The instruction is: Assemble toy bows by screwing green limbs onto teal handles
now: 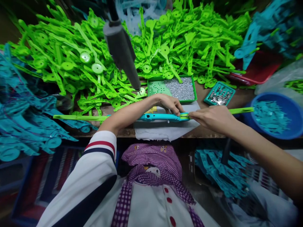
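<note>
A long turquoise and lime-green plastic hanger (161, 117) lies across the bench in front of me, its green arms reaching out to left and right. My left hand (169, 103) is closed over its turquoise part, thumb and fingers near the round joint. From the right, my right hand (210, 116) pinches at the same joint, fingertips pressed together. Any small piece between those fingertips is too small to make out. Beneath the hanger is a white cloth (165, 130) at the bench edge.
A grey electric screwdriver (123, 53) hangs above my left forearm. Behind are a green tray (159, 89) of small metal screws, a teal box (220, 93) of metal discs and piled green arms (99, 50). Turquoise parts (30, 104) lie left; a blue bowl (290, 132) stands right.
</note>
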Available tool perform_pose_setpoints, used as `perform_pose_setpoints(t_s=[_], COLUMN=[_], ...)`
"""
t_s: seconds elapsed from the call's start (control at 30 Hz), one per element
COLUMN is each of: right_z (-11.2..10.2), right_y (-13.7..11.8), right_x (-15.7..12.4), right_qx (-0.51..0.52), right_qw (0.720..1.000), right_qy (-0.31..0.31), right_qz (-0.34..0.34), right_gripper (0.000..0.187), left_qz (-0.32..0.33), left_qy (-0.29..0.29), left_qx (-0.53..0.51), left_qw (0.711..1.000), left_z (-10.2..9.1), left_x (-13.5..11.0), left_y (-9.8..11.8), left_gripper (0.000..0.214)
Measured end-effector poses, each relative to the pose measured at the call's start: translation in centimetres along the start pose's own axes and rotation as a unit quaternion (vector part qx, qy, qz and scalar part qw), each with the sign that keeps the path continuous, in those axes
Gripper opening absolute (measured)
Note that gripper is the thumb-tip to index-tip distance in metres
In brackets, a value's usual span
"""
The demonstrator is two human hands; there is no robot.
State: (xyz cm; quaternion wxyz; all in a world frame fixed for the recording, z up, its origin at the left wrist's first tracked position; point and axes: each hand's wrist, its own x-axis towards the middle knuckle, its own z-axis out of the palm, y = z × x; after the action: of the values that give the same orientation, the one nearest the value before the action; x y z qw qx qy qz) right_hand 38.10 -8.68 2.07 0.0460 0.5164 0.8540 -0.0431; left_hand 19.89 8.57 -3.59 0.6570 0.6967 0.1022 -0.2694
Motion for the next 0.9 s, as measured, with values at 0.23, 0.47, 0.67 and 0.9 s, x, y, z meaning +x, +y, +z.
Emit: perform_pose_setpoints(t_s=[0.23, 0.47, 0.67, 0.9], right_z=[-0.4, -0.4, -3.3, -3.5], right_y=[-0.2, 0.4, -3.3, -5.2], right_x=[0.3, 0.7, 2.7, 3.7], right_qx=[-0.036, -0.063, -0.128, -0.149], right_qw=[0.999, 0.995, 0.978, 0.975], right_qy=[-0.035, -0.067, -0.155, -0.160], right_qz=[-0.009, -0.045, -0.047, -0.029], right_gripper=[0.032, 0.026, 0.032, 0.030], left_qz=[0.001, 0.013, -0.006, 0.012], left_qy=[0.007, 0.000, 0.033, 0.047], left_qx=[-0.024, -0.026, 0.006, 0.012], left_qw=[1.000, 1.000, 0.999, 0.999], left_z=[0.3, 0.4, 0.7, 1.3], left_x=[0.1, 0.1, -0.3, -0.4], left_y=[0.1, 0.1, 0.5, 0.4], left_gripper=[0.061, 0.059, 0.061, 0.058])
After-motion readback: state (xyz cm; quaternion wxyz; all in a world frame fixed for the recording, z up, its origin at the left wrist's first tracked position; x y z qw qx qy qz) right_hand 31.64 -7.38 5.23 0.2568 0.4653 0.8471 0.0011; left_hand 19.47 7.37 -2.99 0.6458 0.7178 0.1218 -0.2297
